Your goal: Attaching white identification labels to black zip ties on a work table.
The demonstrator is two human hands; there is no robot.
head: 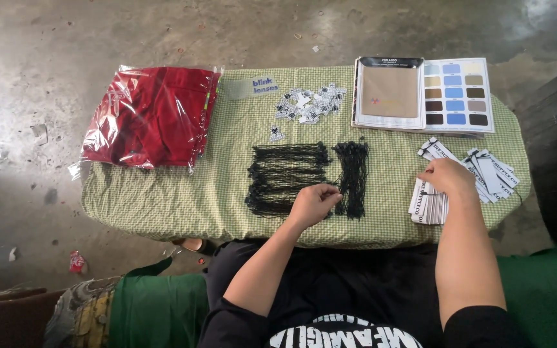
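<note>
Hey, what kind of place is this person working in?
Probably a small garment workshop or packing spot, set up informally on a bare concrete floor. A cloth-covered table holds bagged red clothing, bundles of black tag strings, stacked hang tags and a fabric colour swatch book.

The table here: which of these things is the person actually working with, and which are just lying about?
In hand:
- black strings, picked at by the left hand
- white card tags, under the right hand

Lying about:
- red garments in a clear bag
- colour swatch book
- small printed tags
</note>
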